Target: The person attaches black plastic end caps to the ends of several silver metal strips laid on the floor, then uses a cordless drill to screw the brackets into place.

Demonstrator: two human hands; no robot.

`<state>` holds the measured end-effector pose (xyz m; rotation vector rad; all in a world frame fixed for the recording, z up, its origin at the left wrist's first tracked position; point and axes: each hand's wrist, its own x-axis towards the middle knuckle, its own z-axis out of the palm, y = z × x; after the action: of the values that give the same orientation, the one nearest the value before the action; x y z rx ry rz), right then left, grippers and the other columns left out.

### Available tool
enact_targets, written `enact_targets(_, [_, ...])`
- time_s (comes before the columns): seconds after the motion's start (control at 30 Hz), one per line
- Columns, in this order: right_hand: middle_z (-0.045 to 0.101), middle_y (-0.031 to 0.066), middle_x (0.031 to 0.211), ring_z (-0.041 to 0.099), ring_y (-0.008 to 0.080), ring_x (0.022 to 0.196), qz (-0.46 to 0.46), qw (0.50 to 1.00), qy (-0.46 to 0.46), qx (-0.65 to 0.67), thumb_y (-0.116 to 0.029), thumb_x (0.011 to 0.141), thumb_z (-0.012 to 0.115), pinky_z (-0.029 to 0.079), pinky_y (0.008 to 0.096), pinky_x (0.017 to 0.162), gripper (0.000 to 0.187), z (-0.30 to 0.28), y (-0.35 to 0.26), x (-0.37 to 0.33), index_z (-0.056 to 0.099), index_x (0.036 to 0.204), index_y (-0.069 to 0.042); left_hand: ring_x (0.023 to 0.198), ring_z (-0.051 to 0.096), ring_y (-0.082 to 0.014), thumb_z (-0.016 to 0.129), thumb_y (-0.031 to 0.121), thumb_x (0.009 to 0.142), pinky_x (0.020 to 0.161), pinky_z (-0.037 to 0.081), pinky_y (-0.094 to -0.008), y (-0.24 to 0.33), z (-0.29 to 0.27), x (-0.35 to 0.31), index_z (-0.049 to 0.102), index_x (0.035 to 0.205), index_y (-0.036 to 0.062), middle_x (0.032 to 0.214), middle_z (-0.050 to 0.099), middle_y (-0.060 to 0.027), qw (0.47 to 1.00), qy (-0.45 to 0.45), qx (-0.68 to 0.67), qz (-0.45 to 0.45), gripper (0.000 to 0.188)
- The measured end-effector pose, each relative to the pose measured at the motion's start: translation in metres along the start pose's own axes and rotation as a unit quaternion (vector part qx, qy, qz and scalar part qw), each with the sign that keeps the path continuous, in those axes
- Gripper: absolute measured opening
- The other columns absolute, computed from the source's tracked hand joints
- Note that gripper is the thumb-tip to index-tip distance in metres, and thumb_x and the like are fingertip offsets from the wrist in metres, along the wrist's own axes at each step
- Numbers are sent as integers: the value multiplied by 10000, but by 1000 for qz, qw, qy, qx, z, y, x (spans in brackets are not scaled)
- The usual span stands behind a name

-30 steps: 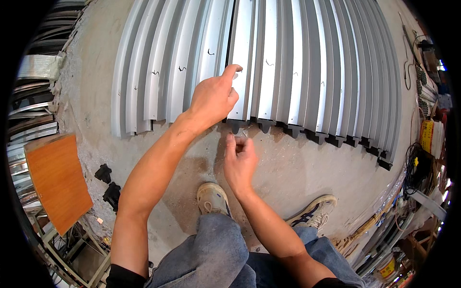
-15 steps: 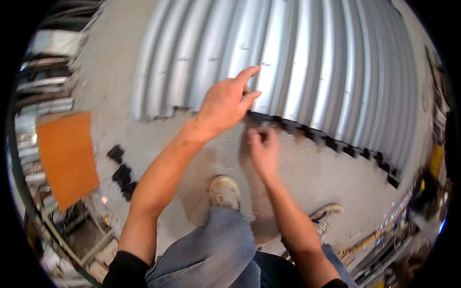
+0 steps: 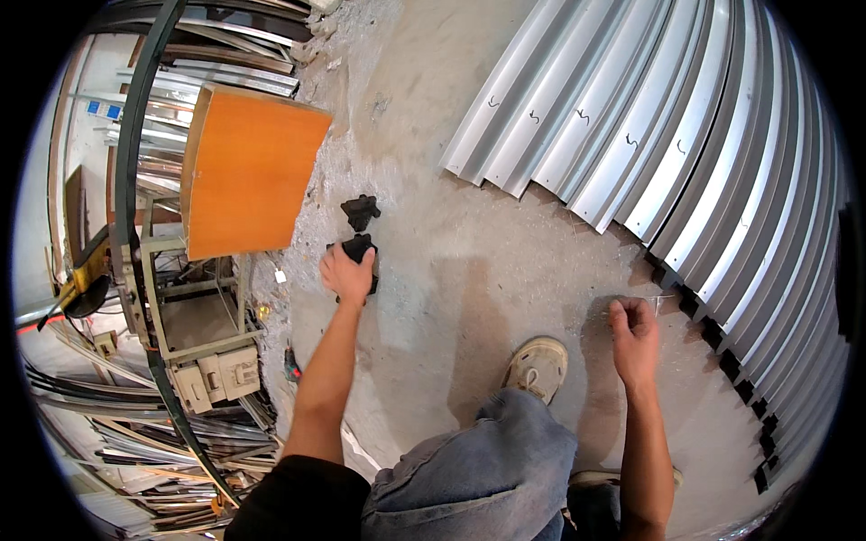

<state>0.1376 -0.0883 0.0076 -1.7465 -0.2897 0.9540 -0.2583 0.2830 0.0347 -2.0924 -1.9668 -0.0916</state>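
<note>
On the floor to the left lies a small pile of black angular fittings. My left hand (image 3: 345, 275) is closed over one black fitting (image 3: 363, 243), thumb on its right side. Just beyond it sits another black fitting (image 3: 361, 212). My right hand (image 3: 637, 338) hovers over the floor near the profile ends, fingertips pinched together; thin pale slivers show by them, but what they hold is too small to name. Long silver-grey metal profiles (image 3: 613, 162) lie side by side at the right, several with black end pieces (image 3: 711, 338) along the near edge. The leftmost ends show no black pieces.
An orange board (image 3: 257, 171) leans over a metal frame (image 3: 198, 302) at the left. Racks of long metal strips (image 3: 153, 451) stand behind it. A small red and black tool (image 3: 291, 363) lies on the floor near my left forearm. My shoe (image 3: 537, 368) is between my arms.
My left hand has left the profile ends and come down onto the black fittings at the left. The view has swung left. My right hand stays near the profiles, fingers pinched.
</note>
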Motion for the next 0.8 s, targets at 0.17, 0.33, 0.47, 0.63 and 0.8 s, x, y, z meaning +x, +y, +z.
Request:
enact_targets(0.17, [727,82,943,657,130,865,-30,997,-57,-47,-174,1067,731,558,319,787,212,13,-26,0,683,1109,28,1092,692,-382,905,257,806,936,555,-480,37,-42,41,770,1118,59,1164,694,-218,972,-177,-74,135,394])
enact_targets(0.33, [710,123,1232,717,219,953,-61,982,-165,-73,-194,975,834,600,382,862,649,28,-71,-20,527,1526,-39,976,668,-230,845,8,838,931,566,-371,164,-131,-54,744,1197,52,1224,688,-104,746,-512,-352,240,375])
enact_targets(0.47, [677,220,1293,727,387,1040,-155,955,-175,-182,-223,892,885,613,461,888,780,34,-68,-34,498,1542,-33,1110,683,-218,829,-8,862,1041,543,-388,240,-165,-117,720,1268,60,1351,683,-61,662,-506,-398,384,426])
enact_targets(0.63, [651,217,1270,706,395,1074,-156,974,44,-158,-157,847,922,598,465,885,765,8,-38,-18,514,1482,-32,1224,673,-219,810,52,925,1104,518,-394,279,-149,-111,701,1356,48,1388,692,-85,676,-391,-516,353,445])
enact_targets(0.8, [634,184,1181,699,336,992,-170,934,195,-245,-97,839,918,596,424,853,680,4,-21,-9,565,1413,-1,1142,699,-244,775,182,986,985,563,-391,365,-150,-82,662,1400,-5,1308,716,-157,711,-324,-472,408,469])
